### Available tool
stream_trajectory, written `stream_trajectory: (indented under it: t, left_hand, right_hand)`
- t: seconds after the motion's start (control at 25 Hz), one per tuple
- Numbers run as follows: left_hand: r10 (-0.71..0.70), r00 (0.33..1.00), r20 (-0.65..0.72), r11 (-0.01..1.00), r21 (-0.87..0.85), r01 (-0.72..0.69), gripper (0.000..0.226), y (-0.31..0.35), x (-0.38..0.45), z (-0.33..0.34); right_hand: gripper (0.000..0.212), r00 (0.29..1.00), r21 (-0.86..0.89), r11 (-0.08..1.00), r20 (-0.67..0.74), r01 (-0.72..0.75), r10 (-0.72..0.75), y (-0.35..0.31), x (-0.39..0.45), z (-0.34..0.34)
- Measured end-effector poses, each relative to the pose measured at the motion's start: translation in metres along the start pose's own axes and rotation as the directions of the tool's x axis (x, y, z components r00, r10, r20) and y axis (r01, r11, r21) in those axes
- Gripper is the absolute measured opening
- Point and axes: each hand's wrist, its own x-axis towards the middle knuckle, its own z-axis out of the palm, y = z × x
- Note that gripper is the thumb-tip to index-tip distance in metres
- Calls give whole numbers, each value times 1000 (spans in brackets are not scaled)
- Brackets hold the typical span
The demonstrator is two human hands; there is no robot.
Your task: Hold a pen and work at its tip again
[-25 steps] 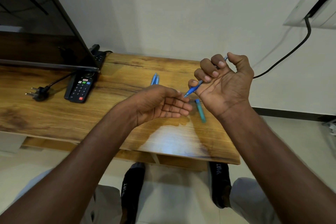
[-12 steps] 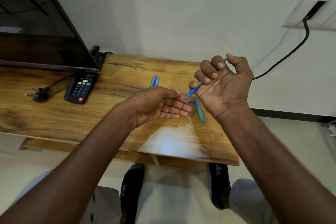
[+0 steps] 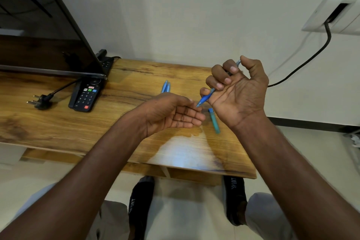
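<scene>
My right hand point(image 3: 238, 91) grips a blue pen point(image 3: 204, 100) in curled fingers, palm toward me, above the wooden table point(image 3: 97, 128). The pen's tip points down-left and nearly meets the fingertips of my left hand point(image 3: 173, 112), which is held palm up with fingers relaxed and holds nothing. A teal pen cap point(image 3: 214, 121) lies on the table just below my right hand. Two more blue pens point(image 3: 165, 86) lie side by side farther back, partly hidden behind my left hand.
A black remote control point(image 3: 86, 94) and a loose black plug point(image 3: 40, 101) lie at the left under the edge of a dark screen point(image 3: 42, 31). A black cable point(image 3: 303, 64) runs to a wall socket point(image 3: 335, 13) at the upper right. Feet in black socks point(image 3: 140, 204) stand below the table.
Both hands have stayed almost in place. The pen's tip has drawn slightly nearer to my left fingertips.
</scene>
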Motion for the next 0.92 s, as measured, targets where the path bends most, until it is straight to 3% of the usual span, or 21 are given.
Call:
stream_trajectory:
  t: [0.92]
  left_hand:
    - [-2, 1000, 7, 1000, 3, 2, 34, 0, 0, 1]
  right_hand:
    - [36, 1000, -11, 1000, -7, 13, -13, 0, 0, -1]
